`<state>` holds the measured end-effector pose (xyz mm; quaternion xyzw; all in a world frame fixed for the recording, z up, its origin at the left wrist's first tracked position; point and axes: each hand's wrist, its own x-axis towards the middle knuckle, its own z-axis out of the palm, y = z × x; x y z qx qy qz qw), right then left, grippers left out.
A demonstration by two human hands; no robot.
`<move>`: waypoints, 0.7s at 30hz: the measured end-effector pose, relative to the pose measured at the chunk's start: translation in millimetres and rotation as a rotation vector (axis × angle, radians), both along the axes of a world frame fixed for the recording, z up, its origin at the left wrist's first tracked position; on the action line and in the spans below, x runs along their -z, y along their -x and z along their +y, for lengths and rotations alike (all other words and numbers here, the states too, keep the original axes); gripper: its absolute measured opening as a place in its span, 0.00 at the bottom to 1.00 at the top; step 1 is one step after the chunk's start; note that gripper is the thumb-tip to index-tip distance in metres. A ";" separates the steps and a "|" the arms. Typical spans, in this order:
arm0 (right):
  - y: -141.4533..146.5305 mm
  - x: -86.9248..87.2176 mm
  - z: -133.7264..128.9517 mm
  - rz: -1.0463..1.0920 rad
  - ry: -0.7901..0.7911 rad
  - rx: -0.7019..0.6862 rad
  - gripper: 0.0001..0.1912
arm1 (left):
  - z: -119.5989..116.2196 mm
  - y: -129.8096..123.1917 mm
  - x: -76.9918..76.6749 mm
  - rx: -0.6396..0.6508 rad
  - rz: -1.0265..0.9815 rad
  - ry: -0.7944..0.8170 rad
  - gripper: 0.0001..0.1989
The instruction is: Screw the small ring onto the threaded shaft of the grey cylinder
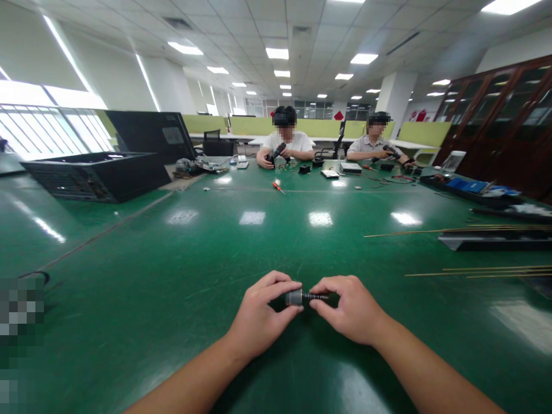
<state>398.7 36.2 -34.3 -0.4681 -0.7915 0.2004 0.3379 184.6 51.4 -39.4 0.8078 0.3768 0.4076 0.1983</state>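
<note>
Between the thumb and fingers of my left hand (261, 311) is a small grey metal cylinder (294, 297), lying level just over the green table. A thin dark ribbed shaft (307, 296) sticks out of the cylinder's right end; whether it is threaded or a spring is too small to tell. My right hand (350, 309) pinches the far end of this shaft, so its tip is partly hidden by the fingers. Both hands are close together near the front of the table, with a short stretch of shaft showing between them.
Thin brass-coloured rods (495, 270) and a black metal channel (487, 240) lie to the right. An orange screwdriver (276, 187) rests further off. At the left stands a black computer case (99, 178). Across the green table (194, 259), two people (288, 144) handle dark tools.
</note>
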 end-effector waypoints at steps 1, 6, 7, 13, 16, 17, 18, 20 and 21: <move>0.0 -0.1 -0.2 -0.001 -0.001 0.001 0.04 | 0.0 0.1 0.1 0.000 0.000 0.000 0.17; -0.6 -0.4 -0.9 0.002 -0.003 0.002 0.04 | 0.6 0.1 0.3 0.000 -0.002 -0.003 0.17; -0.7 -0.2 -0.7 0.002 -0.004 0.001 0.04 | 0.7 0.1 0.2 0.000 -0.002 -0.005 0.18; -0.7 1.3 0.9 -0.001 -0.020 0.005 0.04 | 0.7 0.9 -0.2 -0.007 0.002 -0.009 0.18; -0.6 1.5 1.2 0.000 -0.025 0.013 0.04 | 0.8 0.7 0.3 -0.011 0.007 -0.011 0.18; -0.7 1.4 1.2 -0.001 -0.027 0.013 0.04 | 0.8 0.5 0.4 -0.011 0.007 -0.013 0.18; -0.9 1.2 1.3 -0.001 -0.028 0.012 0.04 | 0.9 0.4 0.4 -0.011 0.006 -0.014 0.18; -1.2 0.7 1.6 0.000 -0.032 0.009 0.04 | 0.9 0.1 0.0 -0.012 0.003 -0.016 0.18; -1.4 0.4 1.7 0.001 -0.033 0.007 0.04 | 1.0 0.1 -0.2 -0.013 0.002 -0.016 0.17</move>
